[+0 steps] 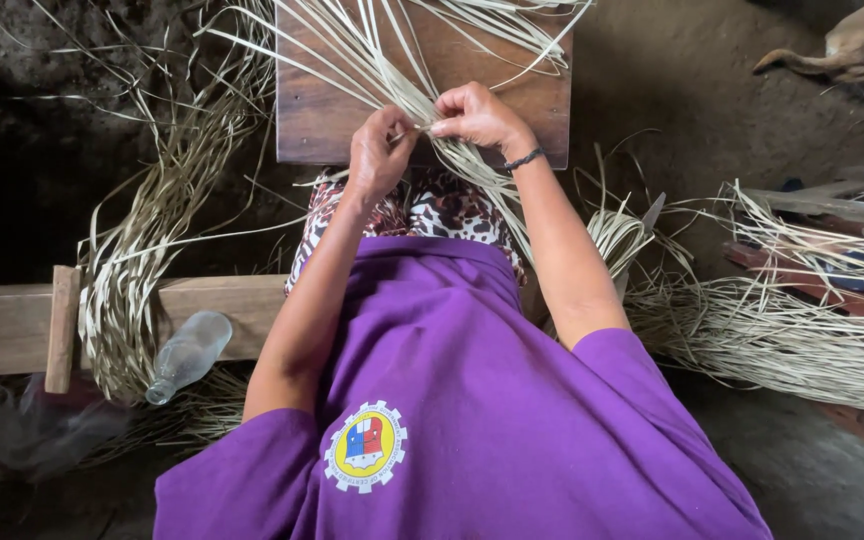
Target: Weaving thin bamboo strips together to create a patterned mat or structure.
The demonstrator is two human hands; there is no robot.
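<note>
Head camera looks down on a dirt floor (672,90), brown, packed and uneven, dark in shadow at the upper left. A wooden board (322,110), flat, square-edged and reddish brown, lies in front of the person's knees, and a pale wooden bench (232,305) runs across at the left under the seat.

Both hands meet over the near edge of the board. The left hand (380,152) is curled, thumb and fingers pinched narrow on thin straw strips (392,70). The right hand (477,115), a dark band at its wrist, pinches the same strips just beside it, fingertips touching or nearly touching those of the left. The strips are pale green-tan, flat, long and springy; they fan out from the hands across the board and beyond its far edge, and some trail down over the patterned lap.

A long woven braid (132,260) of the same straw loops from the upper left down over the bench. A clear plastic bottle (187,355) lies on its side against the bench, near the braid's lower end. At the right, a loose heap of straw (782,335) spreads over the floor beside some planks. An animal (852,45), tan, shows partly at the top right corner. The purple shirt (492,420) hides the ground nearest the camera.
</note>
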